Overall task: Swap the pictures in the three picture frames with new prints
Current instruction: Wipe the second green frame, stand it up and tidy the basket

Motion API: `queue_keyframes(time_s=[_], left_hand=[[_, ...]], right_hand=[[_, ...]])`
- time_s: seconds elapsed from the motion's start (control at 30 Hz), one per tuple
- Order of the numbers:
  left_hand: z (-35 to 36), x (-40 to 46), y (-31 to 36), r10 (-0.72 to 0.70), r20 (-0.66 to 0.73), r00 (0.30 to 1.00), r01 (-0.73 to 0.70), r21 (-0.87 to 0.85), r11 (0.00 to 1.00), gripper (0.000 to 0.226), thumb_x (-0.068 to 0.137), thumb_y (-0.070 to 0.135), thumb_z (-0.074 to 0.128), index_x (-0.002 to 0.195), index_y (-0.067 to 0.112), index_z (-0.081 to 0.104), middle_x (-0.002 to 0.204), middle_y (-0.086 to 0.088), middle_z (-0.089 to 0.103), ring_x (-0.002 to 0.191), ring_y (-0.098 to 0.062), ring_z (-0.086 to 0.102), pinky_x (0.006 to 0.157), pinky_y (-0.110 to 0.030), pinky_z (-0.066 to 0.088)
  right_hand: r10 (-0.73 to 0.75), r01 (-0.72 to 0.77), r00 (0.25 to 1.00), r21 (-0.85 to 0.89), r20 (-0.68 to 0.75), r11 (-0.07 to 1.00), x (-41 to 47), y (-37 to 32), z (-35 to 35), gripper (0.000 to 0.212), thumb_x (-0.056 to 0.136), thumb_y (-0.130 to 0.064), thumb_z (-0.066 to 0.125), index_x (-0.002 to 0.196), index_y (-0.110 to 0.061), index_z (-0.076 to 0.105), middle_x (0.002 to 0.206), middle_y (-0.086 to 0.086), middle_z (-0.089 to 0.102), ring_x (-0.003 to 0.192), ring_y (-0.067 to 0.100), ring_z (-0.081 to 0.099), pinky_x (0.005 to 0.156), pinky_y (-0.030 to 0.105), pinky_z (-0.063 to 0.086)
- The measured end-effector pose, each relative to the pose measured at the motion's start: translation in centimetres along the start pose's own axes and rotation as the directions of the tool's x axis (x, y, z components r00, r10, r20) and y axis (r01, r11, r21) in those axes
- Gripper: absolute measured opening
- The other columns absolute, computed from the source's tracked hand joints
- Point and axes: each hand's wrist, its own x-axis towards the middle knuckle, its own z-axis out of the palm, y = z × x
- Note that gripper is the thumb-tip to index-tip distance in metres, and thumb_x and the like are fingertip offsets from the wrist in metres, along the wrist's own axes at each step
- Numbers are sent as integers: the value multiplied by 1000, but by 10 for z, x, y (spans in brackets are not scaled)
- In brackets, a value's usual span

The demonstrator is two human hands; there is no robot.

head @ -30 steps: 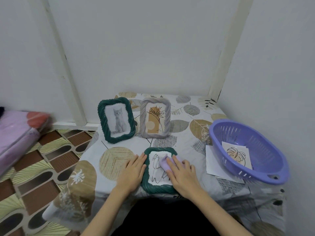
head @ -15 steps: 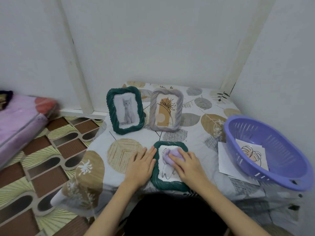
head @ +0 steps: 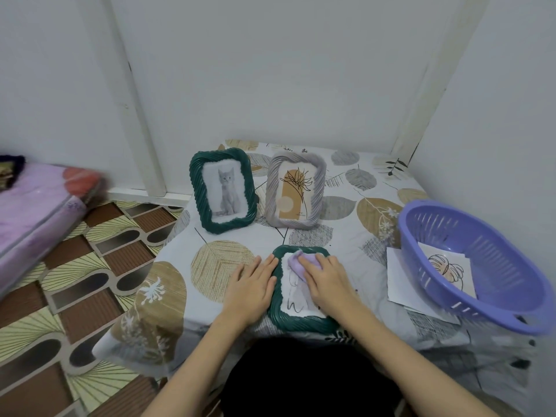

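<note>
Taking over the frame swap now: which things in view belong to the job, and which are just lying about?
Job:
- flat green frame, steadied by left hand
- lilac cloth under right hand
- cat frame
- grey frame
- print in purple basket
- loose sheets

Lying about:
- pink mattress
- leaf tablecloth

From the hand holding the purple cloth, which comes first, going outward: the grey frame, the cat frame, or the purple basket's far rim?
Measured from the right hand, which presses a purple cloth on the lying frame:
1. Grey frame, standing straight behind it.
2. Cat frame, standing behind and to the left.
3. Basket's far rim, out to the right.
The first two are fairly close.
</note>
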Motion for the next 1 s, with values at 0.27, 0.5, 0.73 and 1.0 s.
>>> queue_keyframes(time_s=[0.27,0.5,0.73,1.0], left_hand=[[0,1,-1,7,4,1000,-7,16,1000,86,68,51,-19,146,33,11,154,19,13,143,-5,8,116,-33,5],[3,1,-1,3,-10,1000,-3,37,999,83,72,51,-18,147,31,13,154,17,15,143,-6,10,115,-35,6],[0,3,-1,-2,14,1000,2,15,1000,87,68,53,-18,146,33,14,154,19,15,143,-5,9,116,-34,6],[0,3,-2,1,14,1000,-1,-1,1000,87,68,53,-17,146,32,17,154,17,17,143,-6,11,116,-34,8]], right_hand=[[-231,229,971,-41,-60,973,-24,3,-1,38,89,-34,39,122,-21,54,107,3,65,81,24,54,74,31,39],[15,-17,998,-33,-60,999,8,-22,5,37,80,-25,42,114,-20,57,95,4,64,78,25,59,64,32,48],[-106,94,992,-163,-66,982,-22,1,-8,37,84,-36,37,114,-27,58,101,-4,67,76,23,55,72,34,28],[33,-26,997,-115,67,993,-11,-39,-5,44,84,-33,33,122,-28,52,106,1,64,94,23,54,85,42,31]])
